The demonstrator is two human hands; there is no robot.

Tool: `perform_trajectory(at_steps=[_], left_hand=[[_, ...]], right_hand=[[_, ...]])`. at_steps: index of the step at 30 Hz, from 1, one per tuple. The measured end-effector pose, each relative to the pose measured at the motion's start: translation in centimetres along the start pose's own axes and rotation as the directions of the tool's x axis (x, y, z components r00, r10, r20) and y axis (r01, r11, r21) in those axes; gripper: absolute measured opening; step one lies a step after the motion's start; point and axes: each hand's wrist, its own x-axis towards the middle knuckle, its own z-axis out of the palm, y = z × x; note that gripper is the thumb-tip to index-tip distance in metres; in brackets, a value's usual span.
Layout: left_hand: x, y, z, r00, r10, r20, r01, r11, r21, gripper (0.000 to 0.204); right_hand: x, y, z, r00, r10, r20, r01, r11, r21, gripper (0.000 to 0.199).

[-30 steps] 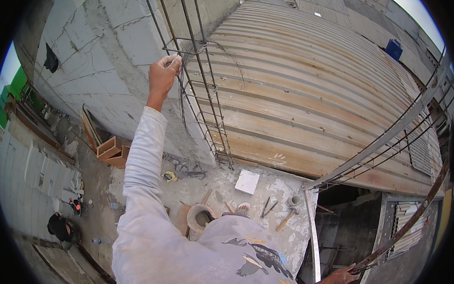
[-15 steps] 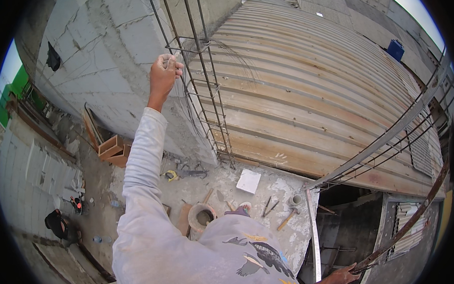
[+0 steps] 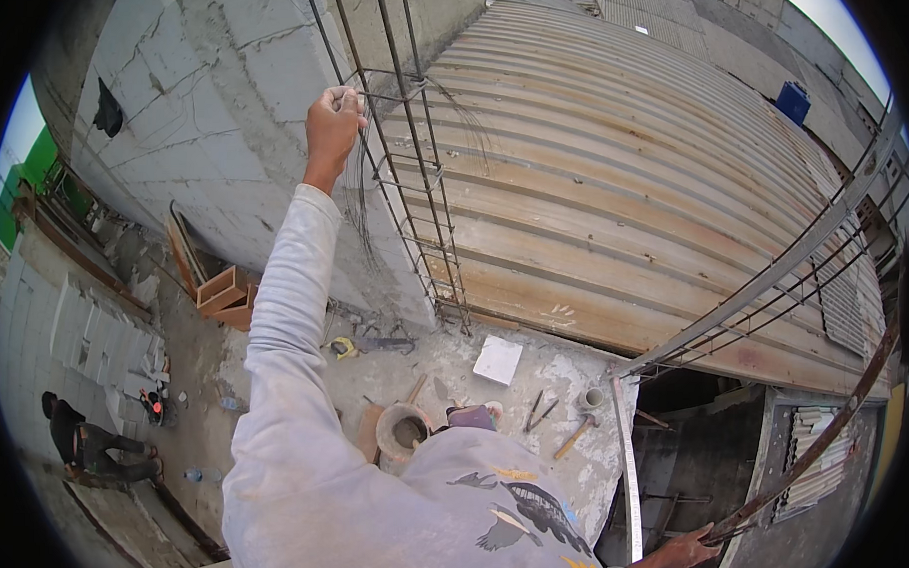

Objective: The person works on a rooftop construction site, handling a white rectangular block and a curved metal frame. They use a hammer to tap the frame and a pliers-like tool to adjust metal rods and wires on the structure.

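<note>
My left hand (image 3: 336, 120) is raised beside the upright rebar cage (image 3: 425, 173), its fingers closed in a pinch at the height of a stirrup. What the fingertips hold is hidden. Thin wire strands (image 3: 358, 206) hang just below this hand along the wall edge; I cannot tell whether they run into its fingers. More thin wires (image 3: 466, 109) stick out on the cage's far side. Down at the lower right, my right hand (image 3: 690, 551) is wrapped around the lower end of a long rusty brown pole (image 3: 819, 460), which slants up to the right.
A grey block wall (image 3: 231, 96) rises on the left; a corrugated metal roof (image 3: 617, 210) spreads behind the cage. On the ledge lie a bucket (image 3: 402, 432), white block (image 3: 498, 360), hammer (image 3: 574, 437) and saw (image 3: 372, 344). A dark opening (image 3: 683, 472) drops away right. Below left, a person (image 3: 94, 442) is standing.
My left hand has moved slightly up and left, and the hanging wires have shifted with it. The person below has come into fuller view. My right hand stays on the pole.
</note>
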Motion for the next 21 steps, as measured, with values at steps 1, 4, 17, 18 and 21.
perform_trajectory(at_steps=[1, 4, 17, 18, 21], left_hand=[[-0.3, -0.2, -0.2, 0.999, -0.037, -0.002, 0.037, 0.997, -0.063, 0.023], [-0.9, -1.2, -1.4, 0.997, -0.072, 0.015, 0.072, 0.997, -0.041, 0.024], [-0.9, -5.5, -1.5, 0.966, -0.089, 0.243, 0.152, 0.955, -0.255, 0.037], [0.0, -6.9, -2.8, 0.968, -0.092, 0.232, 0.149, 0.959, -0.242, 0.038], [-0.2, -7.9, -1.3, 0.972, -0.097, 0.215, 0.149, 0.959, -0.24, 0.041]], right_hand=[[0.0, -0.1, 0.0, 1.0, 0.003, 0.009, -0.003, 1.0, 0.002, 0.081], [-0.2, 0.1, -0.1, 1.0, 0.002, 0.011, -0.002, 1.0, 0.016, 0.082], [-1.0, -2.9, -2.5, 0.999, -0.029, -0.03, 0.033, 0.986, 0.161, 0.07], [-1.0, -3.8, -1.9, 1.0, -0.001, -0.001, 0.001, 0.983, 0.183, 0.065], [-0.8, -4.9, -2.6, 0.997, 0.081, 0.002, -0.081, 0.984, 0.16, 0.058]])
